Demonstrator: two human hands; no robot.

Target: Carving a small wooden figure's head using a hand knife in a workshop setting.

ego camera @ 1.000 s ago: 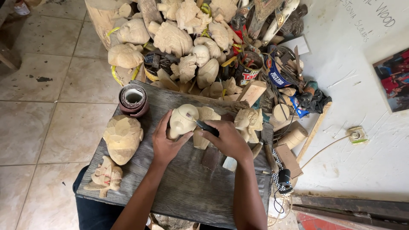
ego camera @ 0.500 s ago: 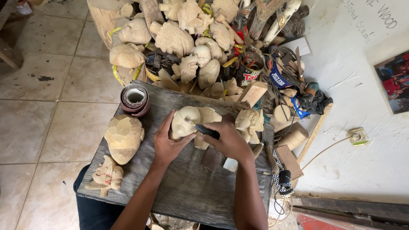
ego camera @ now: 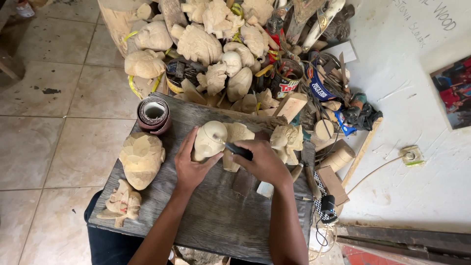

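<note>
A pale rounded wood carving [ego camera: 210, 139] stands on the dark wooden work board [ego camera: 221, 216]. My left hand [ego camera: 189, 164] cups its left and lower side and steadies it. To its right, my right hand [ego camera: 262, 162] is closed around a dark-handled carving tool [ego camera: 239, 149], whose tip touches the carving's right side. Another pale carved block [ego camera: 239, 132] sits just behind the tool.
A roll of sandpaper [ego camera: 154, 114] stands at the board's back left. Two unfinished carved masks [ego camera: 141, 159] [ego camera: 120, 203] lie on the left. A carved figure [ego camera: 287, 140] stands right. Behind is a heap of raw carvings [ego camera: 198, 44], cans and tools. Tiled floor lies left.
The carving has tilted and shifted slightly between my hands, and my right hand has edged along its side with the tool. Everything else stays put.
</note>
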